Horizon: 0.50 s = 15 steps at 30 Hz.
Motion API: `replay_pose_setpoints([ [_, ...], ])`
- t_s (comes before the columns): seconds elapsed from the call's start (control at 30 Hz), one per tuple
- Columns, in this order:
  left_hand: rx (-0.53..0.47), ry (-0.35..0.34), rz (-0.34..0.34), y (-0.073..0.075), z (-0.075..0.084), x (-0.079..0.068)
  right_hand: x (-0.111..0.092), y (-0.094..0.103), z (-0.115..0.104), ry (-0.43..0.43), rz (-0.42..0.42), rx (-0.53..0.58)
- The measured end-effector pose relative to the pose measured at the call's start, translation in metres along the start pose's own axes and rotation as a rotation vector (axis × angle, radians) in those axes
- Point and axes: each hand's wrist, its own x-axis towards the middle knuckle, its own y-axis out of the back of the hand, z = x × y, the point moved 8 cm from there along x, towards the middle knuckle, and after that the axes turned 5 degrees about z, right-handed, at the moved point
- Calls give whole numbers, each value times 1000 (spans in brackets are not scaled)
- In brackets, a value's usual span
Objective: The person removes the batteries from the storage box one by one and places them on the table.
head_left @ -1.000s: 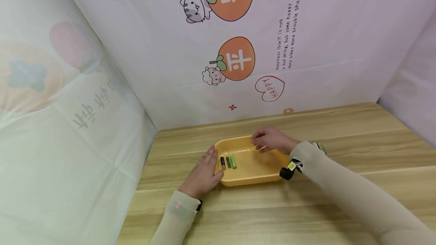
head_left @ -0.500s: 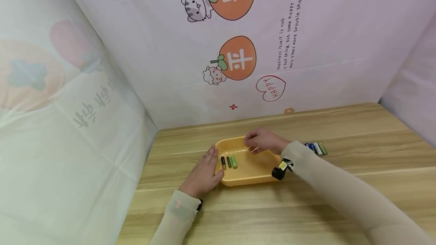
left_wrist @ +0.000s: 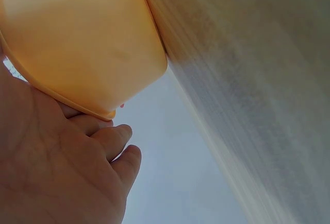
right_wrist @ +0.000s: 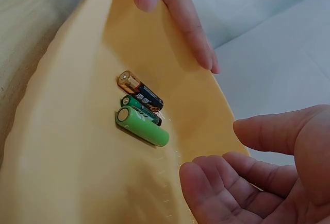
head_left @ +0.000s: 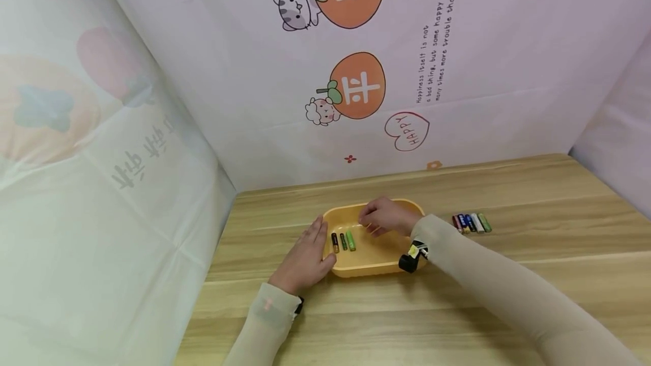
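Observation:
A yellow plastic tray [head_left: 366, 270] stands on the table. Inside at its left end lie three batteries side by side: a black and gold one [right_wrist: 140, 91], a thinner dark green one [right_wrist: 142, 109] and a light green one [right_wrist: 143, 126]. My left hand [head_left: 304, 258] rests along the tray's left rim, fingers extended, thumb apart at the near corner. The left wrist view shows its palm [left_wrist: 62, 157] beside the tray's outer wall. Over the tray's middle hovers my right hand [head_left: 386, 216]. Its fingers are loosely bent, thumb apart, with nothing between them in the right wrist view.
Several more batteries [head_left: 473, 223], coloured red, blue, white and green, lie in a row on the wooden table [head_left: 356, 321] to the tray's right. A printed white cloth [head_left: 244, 100] rises behind the table, with further cloth along both sides.
My right hand has shifted left over the tray, and its sleeve no longer covers the battery row on the right. The left hand and the three batteries in the tray stay in place.

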Motion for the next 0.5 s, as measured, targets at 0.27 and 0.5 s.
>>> replay_pose_setpoints([
  [0.27,10,19,-18,-2,-1,1,6,-5,7,-19,-21,1],
  [0.5,8,21,-9,-1,0,1,8,-12,7,-32,-9,-5],
])
